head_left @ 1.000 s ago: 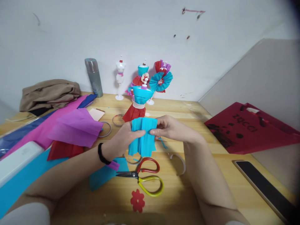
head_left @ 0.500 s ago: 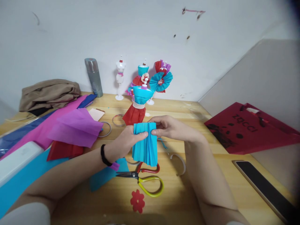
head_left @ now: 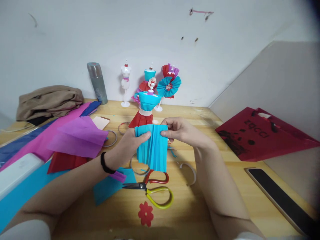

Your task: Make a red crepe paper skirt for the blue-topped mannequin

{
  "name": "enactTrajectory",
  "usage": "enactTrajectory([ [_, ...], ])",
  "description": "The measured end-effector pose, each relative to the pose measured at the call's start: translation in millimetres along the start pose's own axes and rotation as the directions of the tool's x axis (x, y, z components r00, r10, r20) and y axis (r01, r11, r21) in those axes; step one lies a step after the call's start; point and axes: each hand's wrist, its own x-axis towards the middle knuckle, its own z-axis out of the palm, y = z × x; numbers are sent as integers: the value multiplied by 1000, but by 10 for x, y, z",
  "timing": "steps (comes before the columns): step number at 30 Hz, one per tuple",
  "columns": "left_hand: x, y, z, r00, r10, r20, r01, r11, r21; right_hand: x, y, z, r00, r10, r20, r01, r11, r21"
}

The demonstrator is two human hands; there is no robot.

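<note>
A piece of pleated blue crepe paper (head_left: 152,150) hangs between my two hands, above the table. My left hand (head_left: 130,143) pinches its upper left part, thumb in front and fingers hidden behind. At the upper right corner my right hand (head_left: 177,131) grips the edge between thumb and fingers. Just behind the paper stands a small dress form (head_left: 149,101) with a blue top and red skirt, its lower part covered by the sheet. Scissors (head_left: 142,186) with one red and one yellow handle lie below the paper. Nearer me is a red paper flower (head_left: 145,214).
More dress forms stand by the wall, including a bare white one (head_left: 125,83), with a flask (head_left: 97,83) to their left. Purple paper (head_left: 77,136) and other sheets cover the left side. A red bag (head_left: 265,136) and a phone (head_left: 277,196) lie right.
My hands have moved apart, spreading the pleated paper wider. The paper is slightly higher, and the view has shifted a little.
</note>
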Motion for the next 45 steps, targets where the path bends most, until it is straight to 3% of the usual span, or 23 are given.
enactTrajectory([
  [7,-11,-2,13,1000,19,20,-19,1000,-17,19,8,23,994,-32,-104,41,996,82],
  [20,-17,-122,29,996,-43,75,53,989,-136,106,42,164,993,-119,-10,119,991,53],
  [29,5,-99,22,992,-123,-24,119,984,-134,81,25,143,988,-132,75,130,991,26],
  [45,6,-77,29,995,-93,-28,87,978,-192,108,63,116,989,-145,38,146,989,-29],
])
